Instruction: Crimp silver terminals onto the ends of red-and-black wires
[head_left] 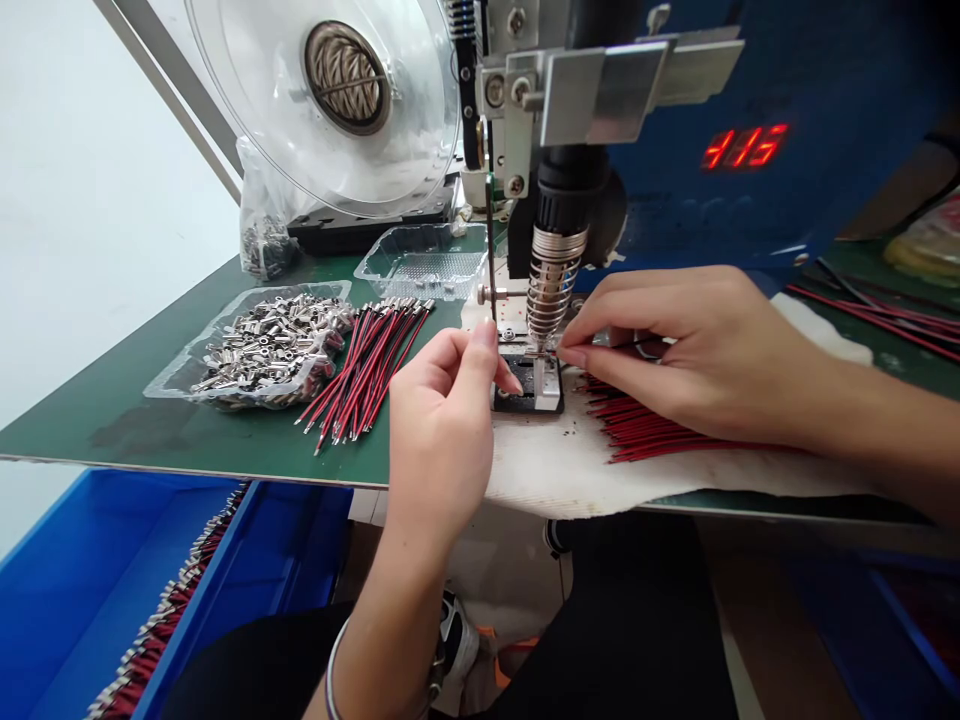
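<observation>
My right hand (675, 350) is at the right side of the soldering machine's tip (538, 340). Its thumb and forefinger are pinched together on a thin wire (646, 347), mostly hidden by the fingers. On the left of the small metal fixture (550, 385), my left hand (450, 420) has its fingers curled and closed; whatever they hold, if anything, cannot be made out. The spring-wrapped iron (556, 280) points down at the fixture between both hands. Under my right hand lies a bundle of red and black wires (637, 425) on a white cloth (540, 470).
A clear tray of small metal connectors (262, 345) sits at left, beside wires with metal ends (367, 365). Behind are another clear tray (427, 262) and a solder reel (346, 78). A blue bin (97, 560) holds finished-looking wires. The blue machine body (750, 220) shows red digits.
</observation>
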